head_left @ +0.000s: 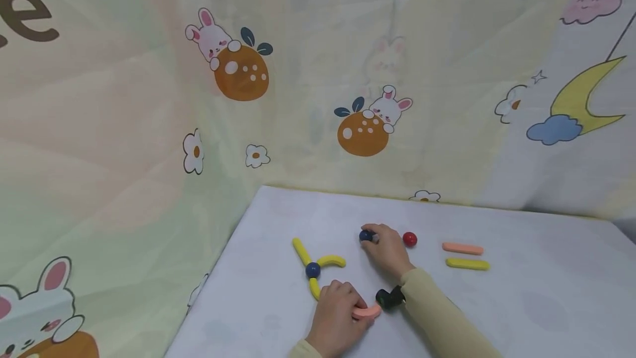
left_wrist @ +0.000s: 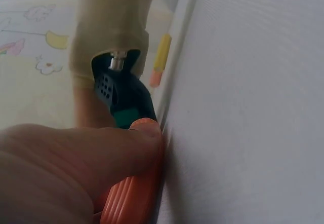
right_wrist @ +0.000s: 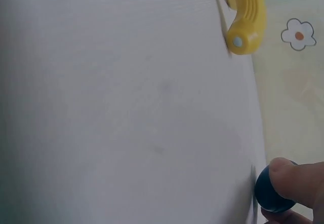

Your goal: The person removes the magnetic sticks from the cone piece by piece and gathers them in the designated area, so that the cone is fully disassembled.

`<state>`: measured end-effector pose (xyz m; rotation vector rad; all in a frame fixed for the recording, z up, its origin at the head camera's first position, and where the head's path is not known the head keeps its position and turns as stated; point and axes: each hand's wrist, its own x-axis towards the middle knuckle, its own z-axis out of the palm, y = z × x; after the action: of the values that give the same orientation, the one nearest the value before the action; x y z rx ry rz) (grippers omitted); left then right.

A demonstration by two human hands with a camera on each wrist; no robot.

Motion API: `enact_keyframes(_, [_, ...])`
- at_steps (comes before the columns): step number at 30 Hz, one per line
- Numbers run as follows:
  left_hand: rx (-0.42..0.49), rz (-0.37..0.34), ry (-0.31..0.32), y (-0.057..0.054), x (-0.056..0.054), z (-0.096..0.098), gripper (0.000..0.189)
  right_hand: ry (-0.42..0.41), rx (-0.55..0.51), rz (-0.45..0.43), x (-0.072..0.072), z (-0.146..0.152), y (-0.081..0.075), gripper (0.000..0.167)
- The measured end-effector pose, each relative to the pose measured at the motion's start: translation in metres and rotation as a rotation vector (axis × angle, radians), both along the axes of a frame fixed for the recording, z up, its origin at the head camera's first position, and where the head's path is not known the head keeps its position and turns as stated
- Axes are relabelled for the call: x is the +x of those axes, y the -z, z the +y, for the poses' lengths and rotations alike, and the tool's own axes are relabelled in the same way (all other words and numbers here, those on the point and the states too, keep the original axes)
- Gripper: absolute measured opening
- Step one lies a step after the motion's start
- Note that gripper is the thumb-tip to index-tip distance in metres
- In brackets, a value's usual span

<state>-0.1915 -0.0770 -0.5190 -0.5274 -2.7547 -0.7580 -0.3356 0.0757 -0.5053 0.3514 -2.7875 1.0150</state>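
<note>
My left hand (head_left: pixel 340 314) grips a curved salmon-pink magnetic rod (head_left: pixel 366 312) low over the white table; in the left wrist view the thumb lies along the ribbed rod (left_wrist: pixel 132 198). Farther back, my right hand (head_left: pixel 390 253) pinches a dark blue ball (head_left: pixel 365 236), seen in the right wrist view as a ball (right_wrist: pixel 268 191) under the thumb. Left of both hands, another blue ball (head_left: pixel 313 270) has three yellow rods round it: a straight-looking rod (head_left: pixel 301 252), a curved rod (head_left: pixel 332 260) and a front rod (head_left: pixel 314 288) partly hidden by my left hand.
A red ball (head_left: pixel 409 239) sits just right of my right hand. Farther right lie a straight pink rod (head_left: pixel 462 248) and a straight yellow rod (head_left: pixel 467 264). A black wrist camera (head_left: pixel 390 298) is on my right wrist. Printed cloth (head_left: pixel 308 70) hangs behind the table (head_left: pixel 536 269).
</note>
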Motion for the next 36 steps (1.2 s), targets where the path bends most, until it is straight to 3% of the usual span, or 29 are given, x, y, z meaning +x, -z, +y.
enact_keyframes(5, [-0.003,0.035,-0.023,0.006,-0.001,-0.004,0.019,0.034,-0.008,-0.037,0.015,0.009,0.000,0.039])
enact_keyframes(13, [0.010,-0.065,-0.042,0.003,-0.002,-0.008,0.020,0.085,0.056,-0.001,0.035,0.029,0.000,0.043])
enact_keyframes(18, [0.011,-0.074,-0.045,-0.001,-0.001,-0.007,0.020,0.120,0.055,0.044,0.038,0.040,0.004,0.043])
enact_keyframes(36, [0.008,-0.090,-0.025,-0.002,0.000,0.003,0.020,0.206,0.021,0.038,0.041,0.053,0.004,0.047])
